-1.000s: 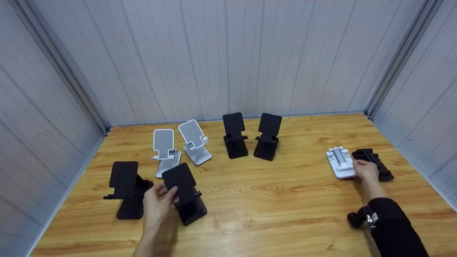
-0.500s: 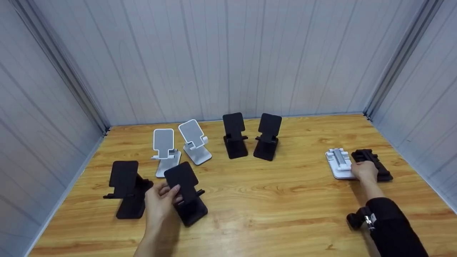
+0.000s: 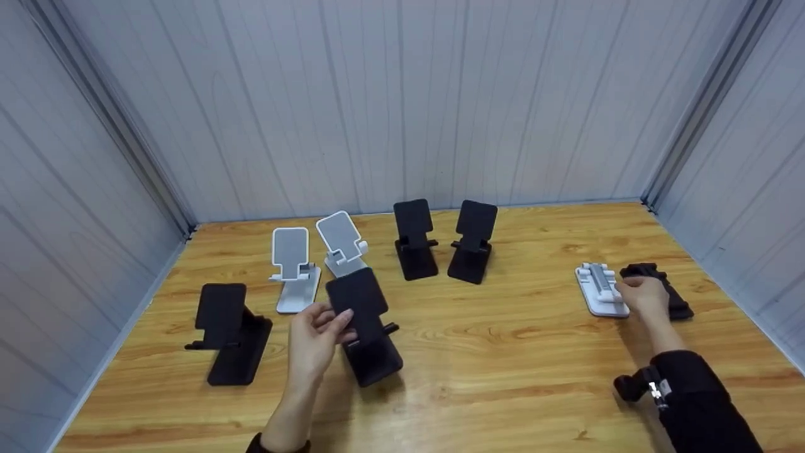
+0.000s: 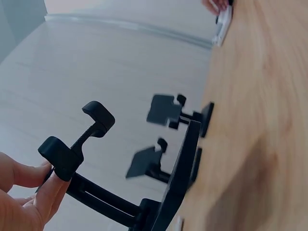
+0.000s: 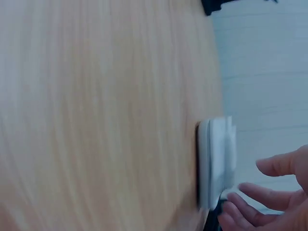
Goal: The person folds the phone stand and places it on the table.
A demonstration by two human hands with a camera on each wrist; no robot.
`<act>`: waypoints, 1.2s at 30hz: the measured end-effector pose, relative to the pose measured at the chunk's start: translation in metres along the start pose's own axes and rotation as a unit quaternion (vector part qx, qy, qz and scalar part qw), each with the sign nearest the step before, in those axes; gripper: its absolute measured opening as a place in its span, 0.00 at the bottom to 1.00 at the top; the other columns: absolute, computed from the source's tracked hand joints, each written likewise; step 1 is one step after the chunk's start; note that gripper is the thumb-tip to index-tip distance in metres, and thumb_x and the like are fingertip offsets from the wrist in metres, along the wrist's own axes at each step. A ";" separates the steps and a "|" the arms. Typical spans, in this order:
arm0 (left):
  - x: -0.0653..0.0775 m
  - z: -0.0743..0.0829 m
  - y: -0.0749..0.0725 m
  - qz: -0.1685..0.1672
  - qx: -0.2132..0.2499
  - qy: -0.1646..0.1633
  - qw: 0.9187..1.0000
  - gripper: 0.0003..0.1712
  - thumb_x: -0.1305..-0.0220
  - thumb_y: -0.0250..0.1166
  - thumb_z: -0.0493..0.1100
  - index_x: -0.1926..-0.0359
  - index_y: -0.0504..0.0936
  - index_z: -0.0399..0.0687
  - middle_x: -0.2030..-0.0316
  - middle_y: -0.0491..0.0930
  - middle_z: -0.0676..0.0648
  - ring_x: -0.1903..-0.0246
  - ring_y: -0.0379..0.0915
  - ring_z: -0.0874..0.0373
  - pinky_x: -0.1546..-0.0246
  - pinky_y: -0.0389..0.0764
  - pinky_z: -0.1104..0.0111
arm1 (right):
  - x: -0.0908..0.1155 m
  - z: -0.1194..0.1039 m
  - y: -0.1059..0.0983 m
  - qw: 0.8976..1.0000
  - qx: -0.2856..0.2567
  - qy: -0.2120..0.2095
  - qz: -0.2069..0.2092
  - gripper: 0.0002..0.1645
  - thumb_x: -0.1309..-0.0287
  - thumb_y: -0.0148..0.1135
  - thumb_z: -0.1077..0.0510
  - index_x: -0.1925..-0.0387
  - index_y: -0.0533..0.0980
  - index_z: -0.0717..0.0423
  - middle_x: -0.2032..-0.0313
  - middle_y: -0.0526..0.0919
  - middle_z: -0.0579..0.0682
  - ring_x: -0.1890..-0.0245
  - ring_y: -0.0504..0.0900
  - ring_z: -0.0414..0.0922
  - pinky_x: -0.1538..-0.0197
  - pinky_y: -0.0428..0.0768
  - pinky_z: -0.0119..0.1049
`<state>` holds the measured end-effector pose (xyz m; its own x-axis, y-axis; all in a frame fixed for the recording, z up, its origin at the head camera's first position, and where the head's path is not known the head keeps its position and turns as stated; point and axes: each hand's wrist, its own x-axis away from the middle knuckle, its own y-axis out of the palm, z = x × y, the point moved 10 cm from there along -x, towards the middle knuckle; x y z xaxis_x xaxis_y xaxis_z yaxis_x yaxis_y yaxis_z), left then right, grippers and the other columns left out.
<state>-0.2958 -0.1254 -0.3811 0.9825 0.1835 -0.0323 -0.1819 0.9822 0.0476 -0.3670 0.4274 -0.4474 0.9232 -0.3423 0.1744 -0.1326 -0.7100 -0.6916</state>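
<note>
Black stand unfolded, tilted, aloft; white stand folded, lying flat.

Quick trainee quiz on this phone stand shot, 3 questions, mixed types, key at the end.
1. Multiple choice. What does the left hand hold?
A) an unfolded black stand
B) a phone
C) nothing

2. True or false: both folded stands by the right hand are black.

3. Count: how many stands in the head view are white?

Key
1. A.
2. False: one is a folded white stand, the other a folded black stand.
3. Three: the nearer unfolded white stand, the farther unfolded white stand and the folded one.
</note>
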 end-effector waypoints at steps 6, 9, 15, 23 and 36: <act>0.002 0.007 0.029 -0.025 0.015 0.014 0.999 0.16 0.34 0.61 0.22 0.49 0.71 0.13 0.67 0.83 0.39 0.72 0.83 0.60 0.71 0.88 0.71 | 0.030 -0.052 0.016 0.987 -0.067 -0.120 0.077 0.22 0.30 0.56 0.64 0.42 0.72 0.80 0.46 0.78 0.75 0.49 0.82 0.58 0.57 0.77 0.24; 0.004 0.009 0.043 -0.043 0.024 0.022 0.999 0.14 0.34 0.61 0.22 0.51 0.73 0.13 0.68 0.84 0.40 0.74 0.82 0.61 0.71 0.88 0.71 | 0.048 -0.073 0.038 0.981 -0.096 -0.160 0.053 0.20 0.31 0.59 0.67 0.44 0.73 0.80 0.49 0.80 0.74 0.58 0.82 0.42 0.59 0.73 0.16; 0.006 0.009 0.070 -0.075 0.023 0.035 0.996 0.12 0.34 0.61 0.22 0.52 0.74 0.15 0.68 0.84 0.40 0.73 0.82 0.60 0.70 0.88 0.70 | 0.084 -0.104 0.080 0.972 -0.114 -0.205 -0.006 0.18 0.32 0.60 0.69 0.45 0.75 0.78 0.52 0.83 0.69 0.55 0.83 0.51 0.54 0.77 0.22; 0.010 0.010 0.100 -0.109 0.032 0.055 0.992 0.11 0.35 0.62 0.22 0.53 0.75 0.15 0.67 0.85 0.34 0.74 0.82 0.60 0.72 0.87 0.71 | 0.124 -0.134 0.145 0.927 -0.202 -0.242 -0.204 0.22 0.30 0.54 0.70 0.42 0.66 0.86 0.58 0.84 0.67 0.63 0.83 0.44 0.58 0.87 0.34; 0.017 0.009 0.117 -0.128 0.039 0.048 0.990 0.11 0.35 0.63 0.22 0.53 0.77 0.17 0.69 0.85 0.38 0.73 0.82 0.60 0.71 0.88 0.69 | 0.159 -0.139 0.197 0.864 -0.313 -0.145 -0.365 0.22 0.31 0.57 0.64 0.42 0.69 0.77 0.60 0.87 0.53 0.62 0.86 0.40 0.60 0.86 0.31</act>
<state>-0.2997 -0.0077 -0.3673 0.9869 -0.0639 -0.1479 0.0795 0.9916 0.1024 -0.2962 0.1471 -0.4582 0.8826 0.4426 0.1584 0.4388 -0.8966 0.0603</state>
